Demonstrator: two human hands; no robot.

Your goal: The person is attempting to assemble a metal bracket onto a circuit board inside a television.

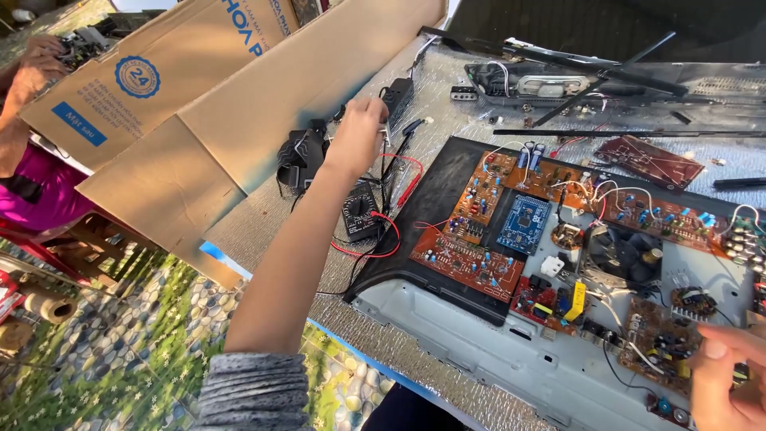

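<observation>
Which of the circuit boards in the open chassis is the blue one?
The small square blue board near the middle of the chassis. Every other board around it, like the long one just below-left, is reddish-brown.

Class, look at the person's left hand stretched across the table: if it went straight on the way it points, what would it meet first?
Probably the black box-shaped adapter just past the left hand, with the cardboard flap behind it. Depth is hard to judge here.
</observation>
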